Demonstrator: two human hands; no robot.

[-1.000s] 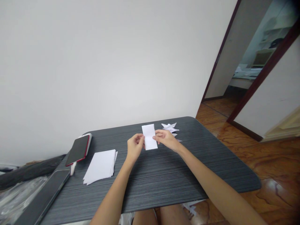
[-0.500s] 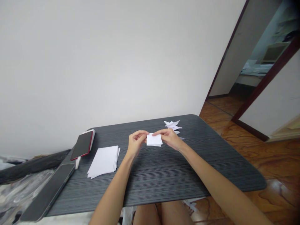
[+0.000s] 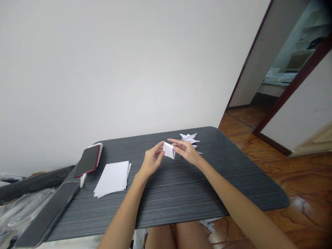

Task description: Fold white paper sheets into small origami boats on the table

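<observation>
A small folded piece of white paper [image 3: 168, 150] is held up above the dark table, tilted, with its layers slightly parted at the right edge. My left hand [image 3: 151, 157] pinches its left side between thumb and fingers. At the right side, my right hand [image 3: 187, 152] has thumb and fingers closed on the paper's edge, the index finger stretched out above it. Just behind my right hand lie several folded white paper shapes with pointed tips [image 3: 188, 137], partly hidden by that hand.
A stack of white paper sheets [image 3: 112, 179] lies left on the dark table [image 3: 181, 193]. Farther left are a red-edged phone [image 3: 88, 160] on a white object and a dark flat device [image 3: 49, 214] at the table's edge. A white wall [image 3: 129, 69] stands behind.
The folded paper has turned from lying nearly level to a tilted position, and its visible face looks narrower. My right index finger has lifted off its face. The view has shifted slightly.
</observation>
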